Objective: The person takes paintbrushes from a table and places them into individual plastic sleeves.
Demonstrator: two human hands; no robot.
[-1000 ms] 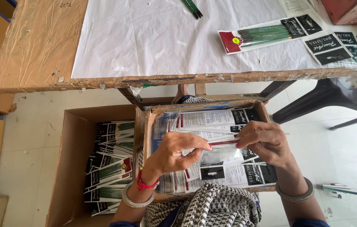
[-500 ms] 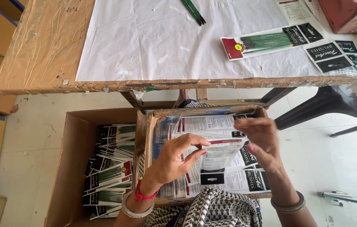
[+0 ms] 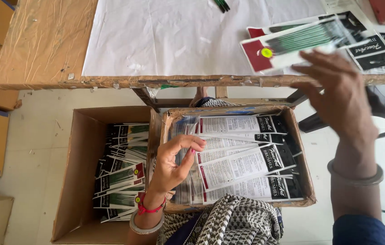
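— Starting at the left: what stands there?

— An open cardboard box [image 3: 77,181] on the floor, below the table's front edge. Packets of brushes with green and red ends [image 3: 120,174] are stacked against its right wall; its left half shows bare card.

— And next to it?

— A second cardboard tray [image 3: 303,172], touching the first box's right wall. It is filled edge to edge with flat clear brush packets [image 3: 240,161] lying white side up with black ends to the right.

— State of the left hand?

— The left hand [image 3: 172,163] rests over the tray's left edge, fingers curled, thumb and forefinger pinched on the end of one packet in the pile. Red thread and a metal bangle sit at the wrist.

— What obstructs?

— A patterned black-and-white cloth [image 3: 237,224] covers the tray's near edge. The table [image 3: 43,45], wrapped in brown paper with a white sheet [image 3: 179,36] over it, overhangs the tray's far edge.

— The right hand?

— The right hand [image 3: 337,97] is raised over the table's front right corner, fingers spread, fingertips on a single packet [image 3: 292,43] with a red end and yellow dot; blur hides the exact grip. More packets [image 3: 378,50] lie flat just beyond, near the right edge.
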